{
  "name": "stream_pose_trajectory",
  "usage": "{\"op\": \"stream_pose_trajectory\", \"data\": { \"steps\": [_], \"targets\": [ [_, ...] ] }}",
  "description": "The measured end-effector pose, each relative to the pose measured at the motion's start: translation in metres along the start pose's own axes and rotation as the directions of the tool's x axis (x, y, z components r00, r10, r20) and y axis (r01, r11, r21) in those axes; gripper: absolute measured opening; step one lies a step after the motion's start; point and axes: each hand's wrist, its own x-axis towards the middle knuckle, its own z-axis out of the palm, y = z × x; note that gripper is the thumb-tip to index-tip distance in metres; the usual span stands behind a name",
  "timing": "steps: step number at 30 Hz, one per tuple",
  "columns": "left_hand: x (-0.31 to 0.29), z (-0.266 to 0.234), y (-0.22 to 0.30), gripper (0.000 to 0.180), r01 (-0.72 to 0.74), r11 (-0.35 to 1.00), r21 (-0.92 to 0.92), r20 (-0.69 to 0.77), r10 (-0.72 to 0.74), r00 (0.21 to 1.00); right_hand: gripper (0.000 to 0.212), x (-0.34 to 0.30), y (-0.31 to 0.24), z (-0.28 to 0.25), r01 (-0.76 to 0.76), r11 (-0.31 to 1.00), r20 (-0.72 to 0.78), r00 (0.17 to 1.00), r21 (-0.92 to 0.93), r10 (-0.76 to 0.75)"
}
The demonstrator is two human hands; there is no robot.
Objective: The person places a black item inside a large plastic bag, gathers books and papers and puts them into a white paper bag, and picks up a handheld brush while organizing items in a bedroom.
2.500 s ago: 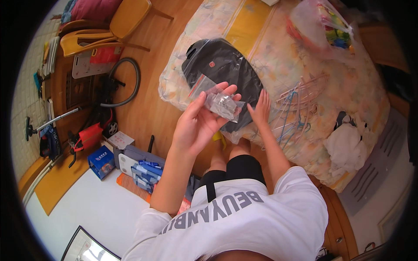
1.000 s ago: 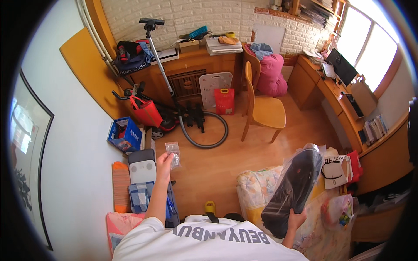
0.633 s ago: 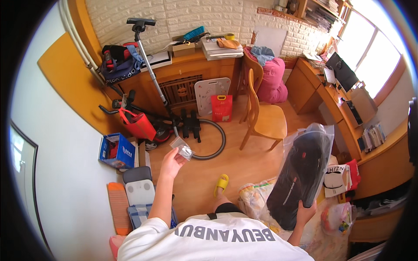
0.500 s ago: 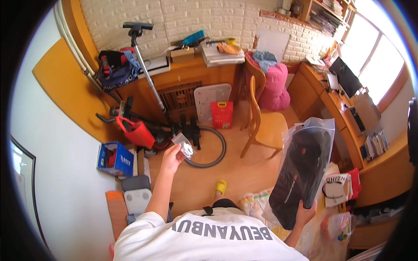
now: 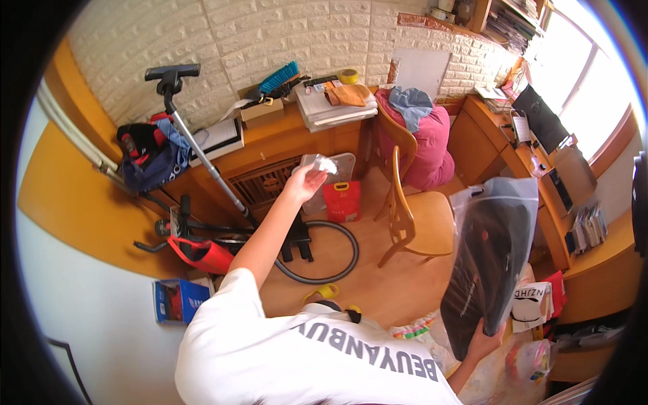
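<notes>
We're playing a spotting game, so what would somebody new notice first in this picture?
Probably the long black thing in a big see-through bag, held up in the right grip on the picture's right side. Next, the left grip, near the middle, holds a small see-through packet. Farther back, behind the wooden chair, the bright pink bundle stands out too.

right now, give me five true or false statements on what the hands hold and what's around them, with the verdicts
1. The left hand holds a small clear packet. True.
2. The right hand is empty. False: it holds a bagged dark item.
3. The wooden chair stands right of the red package. True.
4. The blue brush lies on the wooden chair. False: it is among the things atop the cabinet.
</notes>
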Motion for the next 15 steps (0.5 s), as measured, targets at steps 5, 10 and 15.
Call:
{"op": "stream_pose_trajectory", "data": {
  "steps": [5,10,15],
  "targets": [
    [0.155,0.065,0.098,0.020,-0.060,0.998,0.018,0.035,0.060,0.998,0.044,-0.044,-0.043,0.010,-0.204,0.950,0.019,0.977,-0.235,0.214],
    [0.228,0.135,0.142,0.094,-0.202,0.979,0.041,0.075,0.198,0.977,0.037,-0.091,-0.075,0.016,-0.223,0.892,-0.129,0.974,-0.393,0.187],
    [0.179,0.128,-0.042,0.028,-0.032,0.851,0.524,0.421,-0.227,0.878,0.036,-0.127,-0.112,-0.003,-0.516,0.759,-0.166,0.854,-0.397,0.493]
  ]
}}
